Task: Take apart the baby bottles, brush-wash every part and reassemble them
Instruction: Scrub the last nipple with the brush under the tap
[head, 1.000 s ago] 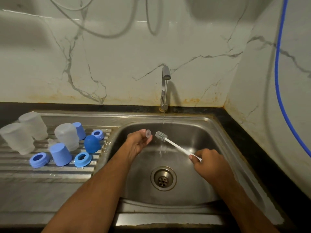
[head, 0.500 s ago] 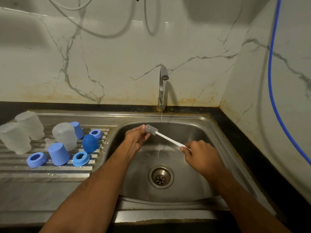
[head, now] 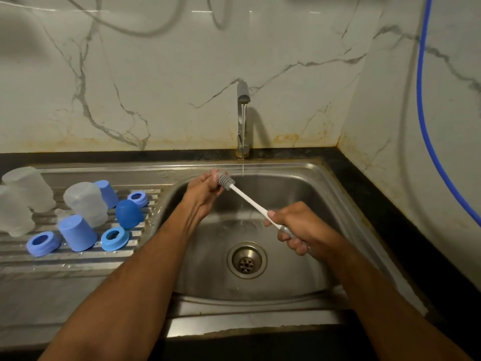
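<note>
Brush (head: 227,181) now against left hand (head: 205,190)

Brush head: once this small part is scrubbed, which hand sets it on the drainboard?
Left, probably. The left hand already pinches the part at the brush head and is nearer the drainboard. The right hand grips the brush handle across the sink.

Whatever the left hand (head: 205,187) grips is hidden behind its fingers
</note>
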